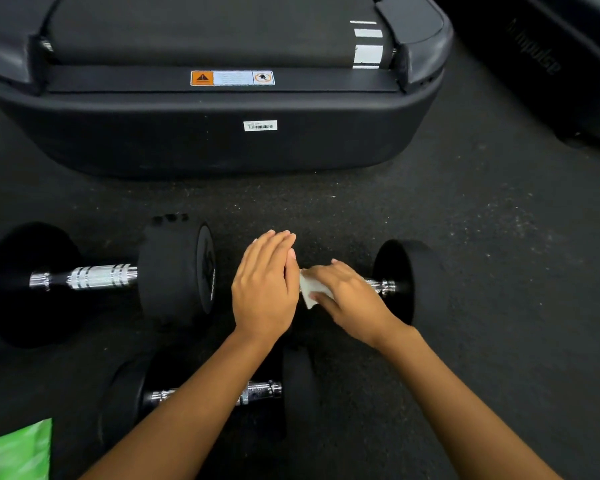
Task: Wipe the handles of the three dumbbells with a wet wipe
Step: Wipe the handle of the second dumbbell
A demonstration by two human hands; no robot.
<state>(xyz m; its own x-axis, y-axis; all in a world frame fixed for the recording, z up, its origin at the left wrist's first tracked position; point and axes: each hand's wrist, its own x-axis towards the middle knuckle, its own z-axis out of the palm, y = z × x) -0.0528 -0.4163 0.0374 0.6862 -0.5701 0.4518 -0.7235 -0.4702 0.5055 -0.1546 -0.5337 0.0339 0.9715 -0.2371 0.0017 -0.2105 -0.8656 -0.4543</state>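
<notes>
Dark rubber gym flooring (pixel 499 237) is carrying all three dumbbells, with the rear end of a treadmill (pixel 222 140) filling the upper part of the frame. You are working on the right dumbbell (pixel 409 282), at centre right. Your right hand (pixel 347 292) is curling its fingers over the wet wipe (pixel 309 289) and pressing it onto the handle, of which only a short chrome length is showing beside the right head. Your left hand (pixel 265 289) is lying flat with fingers straight, grasping nothing, over the place where the other head should be. That head is hidden, so contact cannot be confirmed.

The left dumbbell (pixel 174 271) is lying at middle left, and the near dumbbell (pixel 298 386) is lying at lower centre beneath your left forearm. A green pack (pixel 14 452) is showing in the lower left corner.

Likely faults from this position:
- Rolling. The heads are round, and a flat palm is giving little restraint. A hard stroke is likely to roll the dumbbell away.
- Partial coverage. The wipe is looking bunched, so the underside and the collar ends are likely to be missed.
- Losing the wipe. A wet wipe on chrome is liable to slide out from under the fingers.
</notes>
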